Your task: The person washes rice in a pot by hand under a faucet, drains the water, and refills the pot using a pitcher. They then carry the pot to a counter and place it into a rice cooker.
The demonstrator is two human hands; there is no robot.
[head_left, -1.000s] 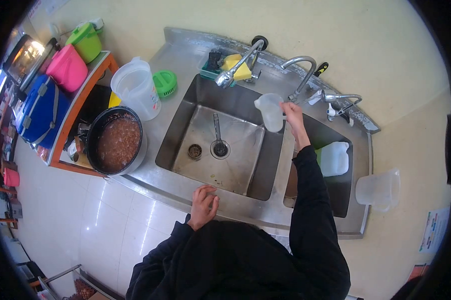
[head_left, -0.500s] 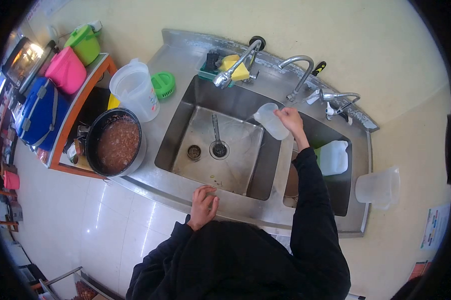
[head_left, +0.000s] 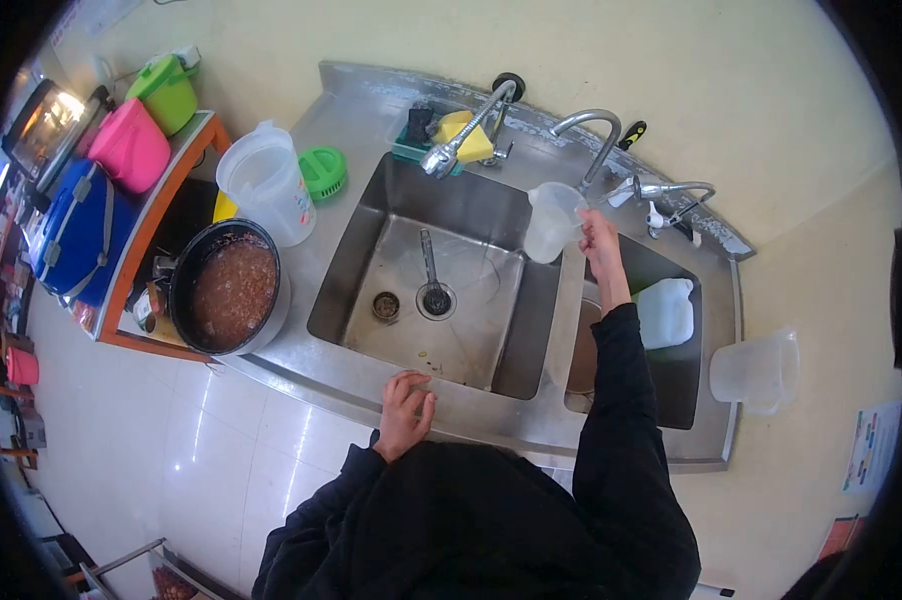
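Observation:
My right hand [head_left: 601,246] is closed round the handle of a clear plastic measuring jug [head_left: 553,222]. The jug is over the divider between the two sink basins, its rim close to the curved tap [head_left: 603,135]. My left hand [head_left: 405,412] rests on the front edge of the sink, fingers loosely bent and apart, holding nothing. Below it, the larger basin [head_left: 451,340] has two drains, and a dark long-handled utensil [head_left: 431,272] stands at one of them. A few small scraps lie on the basin floor.
Left of the basin are a pot of brownish food [head_left: 236,285], a tall clear plastic pitcher [head_left: 268,185] and a green lid [head_left: 323,173]. Sponges [head_left: 466,137] sit behind. The smaller basin holds a whitish jerrycan [head_left: 665,312]. Another clear container [head_left: 756,372] is at the right edge.
The measuring jug has gone from tilted leftward over the large basin to nearly upright. My right hand turned with it, shifting slightly right. My left hand has stayed put.

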